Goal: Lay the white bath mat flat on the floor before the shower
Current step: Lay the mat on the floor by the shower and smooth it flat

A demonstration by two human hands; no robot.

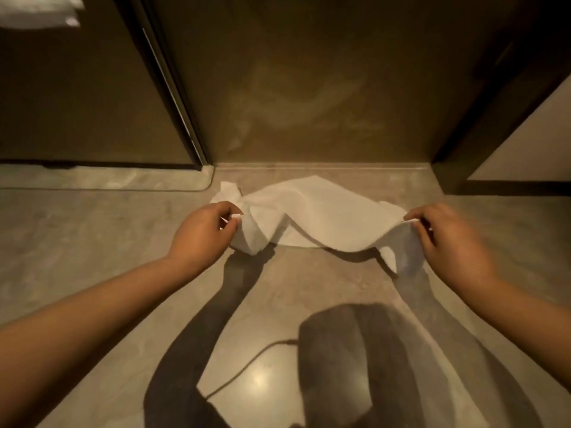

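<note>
The white bath mat hangs stretched between my two hands, low over the beige floor, just in front of the raised shower threshold. Its middle sags and is creased, and its far edge seems to touch the floor. My left hand pinches the mat's near left corner. My right hand pinches the near right corner. Loose flaps droop below both hands.
A dark glass shower door rises behind the threshold, with a dark frame post at its left. A wall panel stands at the right. White towels hang at the top left. My shadow falls on the near floor.
</note>
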